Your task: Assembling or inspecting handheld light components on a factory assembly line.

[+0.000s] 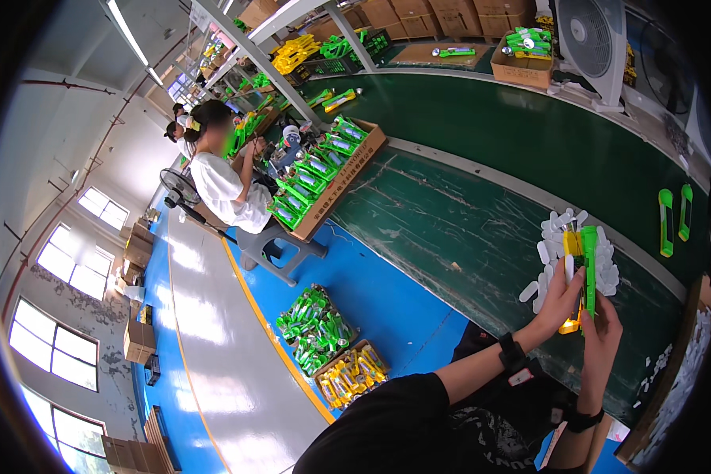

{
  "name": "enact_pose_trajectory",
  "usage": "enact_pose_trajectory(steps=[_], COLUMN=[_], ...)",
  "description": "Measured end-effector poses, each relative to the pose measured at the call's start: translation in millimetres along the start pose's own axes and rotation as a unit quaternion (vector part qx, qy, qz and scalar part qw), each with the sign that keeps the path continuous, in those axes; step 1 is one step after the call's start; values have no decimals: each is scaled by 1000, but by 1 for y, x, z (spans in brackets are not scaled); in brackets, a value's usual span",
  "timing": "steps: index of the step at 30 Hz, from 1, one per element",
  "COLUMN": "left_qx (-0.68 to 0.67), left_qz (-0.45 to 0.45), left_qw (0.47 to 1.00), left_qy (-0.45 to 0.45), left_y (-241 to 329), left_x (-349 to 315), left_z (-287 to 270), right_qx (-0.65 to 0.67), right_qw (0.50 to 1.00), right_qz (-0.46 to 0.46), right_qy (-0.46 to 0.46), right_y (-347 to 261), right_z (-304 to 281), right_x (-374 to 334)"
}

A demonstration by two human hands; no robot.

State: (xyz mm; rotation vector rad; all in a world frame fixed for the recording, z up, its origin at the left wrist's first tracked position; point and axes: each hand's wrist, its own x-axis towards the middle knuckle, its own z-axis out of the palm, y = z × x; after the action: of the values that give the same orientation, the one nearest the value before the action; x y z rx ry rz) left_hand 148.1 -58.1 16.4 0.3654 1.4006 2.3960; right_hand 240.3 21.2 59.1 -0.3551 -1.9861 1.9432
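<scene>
My right hand (602, 336) is closed round the lower end of a long green plastic flashlight housing (589, 265), tilted nearly upright over the bench. Close on its left, my left hand (559, 304) has its fingers pinched at a small white oval plastic piece (569, 267), the thumb almost touching the green housing. Under and between both hands lies a yellow flashlight housing (571, 325), mostly covered. Around them spreads a loose pile of white oval pieces (605, 272) on the dark green bench top (450, 217).
Two green housings (666, 223) lie on the green belt at the right. A box of white pieces (683, 379) stands at the near right edge. A co-worker (225, 186) sits left behind a carton of green flashlights (344, 178). Filled boxes (351, 379) stand on the blue floor.
</scene>
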Motion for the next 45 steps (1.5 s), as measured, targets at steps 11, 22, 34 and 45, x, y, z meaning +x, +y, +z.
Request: enact_pose_trajectory(steps=[11,22,34,45], left_qx=[-117,-73,-160,-128], left_qz=[-86,-39,-82,-91], left_qw=[988,995,983,986], left_qy=[51,-51,-44,-59], left_y=[12,6,3,2], left_x=[-1,-10,-9,-14], left_z=[-10,0,3,3], right_qx=[27,0,84,-30], right_qw=[1000,996,991,982], right_qz=[-7,-32,16,-35], right_qy=[2,78,103,181], right_y=[6,17,13,22], right_z=[17,12,5,19], right_x=[-1,-5,-11,-19])
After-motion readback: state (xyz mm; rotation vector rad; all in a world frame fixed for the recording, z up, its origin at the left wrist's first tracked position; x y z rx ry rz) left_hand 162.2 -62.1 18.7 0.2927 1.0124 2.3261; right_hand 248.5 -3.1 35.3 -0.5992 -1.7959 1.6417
